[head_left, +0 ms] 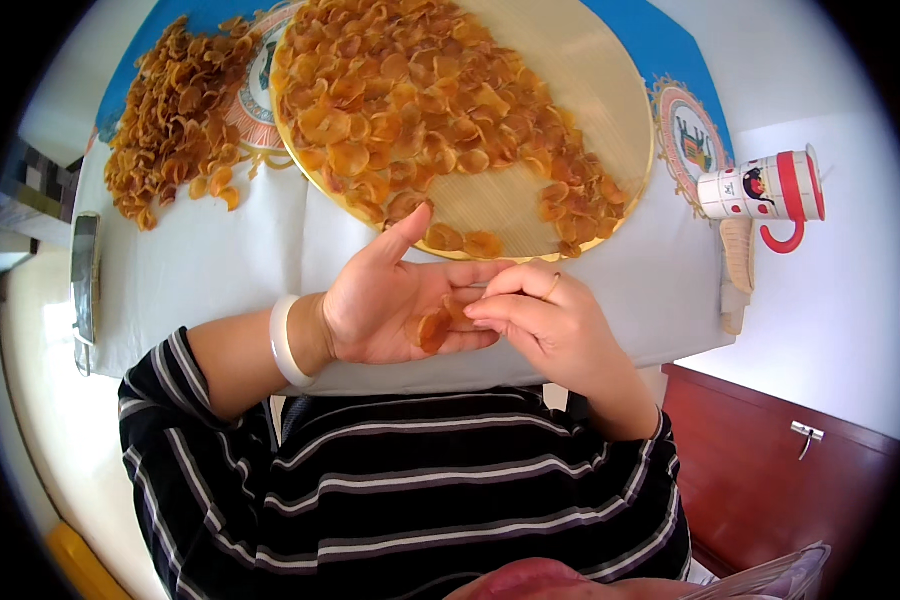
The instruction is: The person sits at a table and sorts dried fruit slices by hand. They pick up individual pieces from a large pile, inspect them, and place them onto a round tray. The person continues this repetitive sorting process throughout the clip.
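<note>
The left hand (385, 300) lies palm-up and loosely cupped, cradling a small amber dried slice (432, 328) near the base of its fingers. The right hand (545, 325) comes in from the right with fingertips pinched over that slice, seemingly gripping its edge, though the contact is partly hidden. Both are just in front of the round woven tray (580, 90) of similar slices, a loose pile (170, 120) lying further left.

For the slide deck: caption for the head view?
Left hand cradles amber dried slices; right hand picks at them, above round bamboo tray.
</note>
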`<state>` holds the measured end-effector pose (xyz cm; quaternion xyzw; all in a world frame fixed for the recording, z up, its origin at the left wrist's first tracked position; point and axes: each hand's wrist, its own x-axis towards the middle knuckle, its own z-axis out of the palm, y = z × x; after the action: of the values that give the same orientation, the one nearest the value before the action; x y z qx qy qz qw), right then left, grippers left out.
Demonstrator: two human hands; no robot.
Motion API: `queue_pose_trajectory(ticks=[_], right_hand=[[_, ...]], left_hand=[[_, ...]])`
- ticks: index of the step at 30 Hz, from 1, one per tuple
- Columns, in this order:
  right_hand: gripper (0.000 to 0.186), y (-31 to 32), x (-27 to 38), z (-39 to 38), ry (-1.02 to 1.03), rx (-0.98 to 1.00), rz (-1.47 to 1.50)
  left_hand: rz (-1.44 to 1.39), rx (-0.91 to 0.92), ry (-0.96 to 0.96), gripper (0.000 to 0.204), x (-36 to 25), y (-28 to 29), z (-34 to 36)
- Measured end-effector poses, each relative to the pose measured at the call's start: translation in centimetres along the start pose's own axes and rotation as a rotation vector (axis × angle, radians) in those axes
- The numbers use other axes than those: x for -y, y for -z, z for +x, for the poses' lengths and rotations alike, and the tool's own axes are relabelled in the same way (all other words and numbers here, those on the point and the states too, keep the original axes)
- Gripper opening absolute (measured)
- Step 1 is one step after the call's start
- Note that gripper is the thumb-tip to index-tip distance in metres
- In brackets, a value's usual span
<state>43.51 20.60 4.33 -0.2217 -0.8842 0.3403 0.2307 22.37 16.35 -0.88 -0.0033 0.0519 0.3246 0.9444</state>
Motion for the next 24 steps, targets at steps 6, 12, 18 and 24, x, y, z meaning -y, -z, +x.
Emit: queue_pose_trajectory(ticks=[6,12,18,24], right_hand=[[0.019,1.5,-0.4,0.0,-0.042,-0.142,-0.139],[0.015,3.0,-3.8,1.3,-0.009,-0.297,-0.577],[0.012,2.7,-5.9,2.8,0.033,-0.236,-0.697],[0.009,2.7,-6.7,3.6,0.051,-0.226,-0.774]], left_hand=[[0.016,0.012,0.020,0.101,-0.2,0.3,-0.2],[0.015,0.002,0.019,0.100,-0.1,0.1,-0.2],[0.011,0.004,0.019,0.100,-0.2,0.0,-0.1],[0.034,-0.015,0.013,0.100,-0.2,-0.2,-0.2]])
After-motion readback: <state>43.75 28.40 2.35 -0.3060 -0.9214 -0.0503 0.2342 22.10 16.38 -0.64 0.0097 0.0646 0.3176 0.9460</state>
